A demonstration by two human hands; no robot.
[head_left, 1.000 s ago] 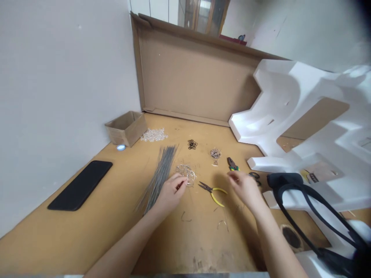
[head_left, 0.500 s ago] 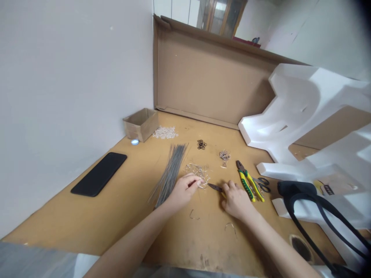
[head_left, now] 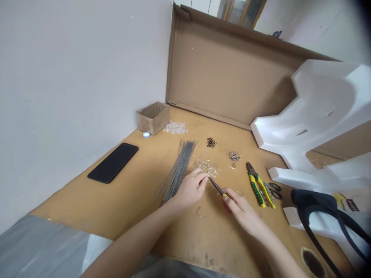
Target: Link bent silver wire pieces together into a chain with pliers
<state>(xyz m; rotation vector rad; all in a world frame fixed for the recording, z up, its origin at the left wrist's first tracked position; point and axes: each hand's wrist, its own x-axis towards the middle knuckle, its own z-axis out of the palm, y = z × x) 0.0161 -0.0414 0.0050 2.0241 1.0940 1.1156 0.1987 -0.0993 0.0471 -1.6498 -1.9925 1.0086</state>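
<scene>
The small yellow-handled pliers (head_left: 217, 186) are held in the curled right hand (head_left: 240, 212), their long axis slanting up and left toward the wire frame (head_left: 206, 168), which is pinched at its near edge by the closed left hand (head_left: 191, 189).

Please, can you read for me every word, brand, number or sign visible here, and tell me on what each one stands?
No text can be read.
A yellow and black printed label beside the white foam packing is too small and blurred to read.
The green and yellow pliers show no readable marking.
</scene>
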